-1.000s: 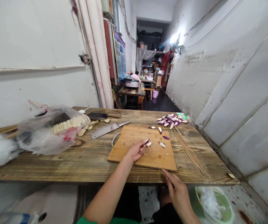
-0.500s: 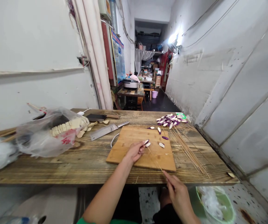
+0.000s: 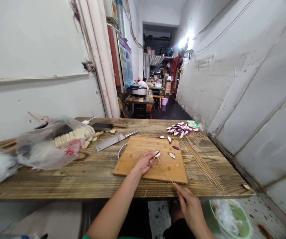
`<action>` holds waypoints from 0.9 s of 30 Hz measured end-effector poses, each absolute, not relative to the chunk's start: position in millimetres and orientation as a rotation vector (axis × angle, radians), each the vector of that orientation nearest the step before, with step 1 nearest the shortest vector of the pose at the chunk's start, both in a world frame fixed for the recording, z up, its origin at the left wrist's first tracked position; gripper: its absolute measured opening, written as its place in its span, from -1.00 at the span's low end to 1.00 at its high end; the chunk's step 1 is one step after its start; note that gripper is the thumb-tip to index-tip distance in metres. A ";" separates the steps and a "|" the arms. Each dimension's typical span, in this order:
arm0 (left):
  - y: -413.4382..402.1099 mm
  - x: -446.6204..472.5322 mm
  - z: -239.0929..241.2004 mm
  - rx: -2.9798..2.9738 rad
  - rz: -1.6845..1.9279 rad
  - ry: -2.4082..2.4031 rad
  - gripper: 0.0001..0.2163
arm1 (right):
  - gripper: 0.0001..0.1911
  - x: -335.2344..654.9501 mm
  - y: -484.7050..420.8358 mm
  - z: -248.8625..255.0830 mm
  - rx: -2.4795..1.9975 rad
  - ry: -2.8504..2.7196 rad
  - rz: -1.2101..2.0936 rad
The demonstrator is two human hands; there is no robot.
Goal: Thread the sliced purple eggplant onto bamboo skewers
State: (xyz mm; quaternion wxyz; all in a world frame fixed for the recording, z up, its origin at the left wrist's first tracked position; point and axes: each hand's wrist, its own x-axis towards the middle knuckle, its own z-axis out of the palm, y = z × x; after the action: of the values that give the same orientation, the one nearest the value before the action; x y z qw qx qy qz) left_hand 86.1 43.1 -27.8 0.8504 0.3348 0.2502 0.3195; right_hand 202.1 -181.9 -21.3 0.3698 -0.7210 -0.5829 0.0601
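My left hand (image 3: pixel 145 162) pinches a purple-skinned eggplant slice (image 3: pixel 157 153) over the wooden cutting board (image 3: pixel 133 166). My right hand (image 3: pixel 188 200), low at the table's front edge, is closed on the lower end of a thin bamboo skewer (image 3: pixel 167 176). The skewer's upper end reaches the slices at my left fingertips; a second pale slice shows just below the held one. Whether the tip has pierced the held slice is too small to tell. A few loose eggplant slices (image 3: pixel 172 155) lie on the board's right side.
Skewered eggplant slices (image 3: pixel 180 128) are heaped at the back right, beside loose bamboo skewers (image 3: pixel 200 162). Left of the board lie a cleaver (image 3: pixel 111 141), a dark knife (image 3: pixel 103 126) and a plastic bag (image 3: pixel 43 146) with pale slices. A green bin (image 3: pixel 209 219) stands below. Another person (image 3: pixel 155 79) sits far back.
The eggplant slice in my left fingers has turned a little, showing more of its pale face. Both hands stay almost in place, and the view has shifted slightly.
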 end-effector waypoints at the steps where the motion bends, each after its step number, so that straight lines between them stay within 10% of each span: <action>1: 41.4 86.9 -27.4 0.724 0.684 0.547 -0.68 | -0.64 202.6 -181.8 -20.7 -1.850 -1.501 0.156; 27: 13.9 110.2 10.2 1.954 0.805 0.763 -0.76 | -0.57 227.8 -164.7 -22.2 -1.764 -0.927 0.348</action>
State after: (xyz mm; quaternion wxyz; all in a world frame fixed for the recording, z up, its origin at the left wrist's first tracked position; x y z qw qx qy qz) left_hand 110.2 13.9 10.2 0.4326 0.7841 0.3063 0.3230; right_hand 227.8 -164.7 -22.2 0.5304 -0.7392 -0.3886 0.1456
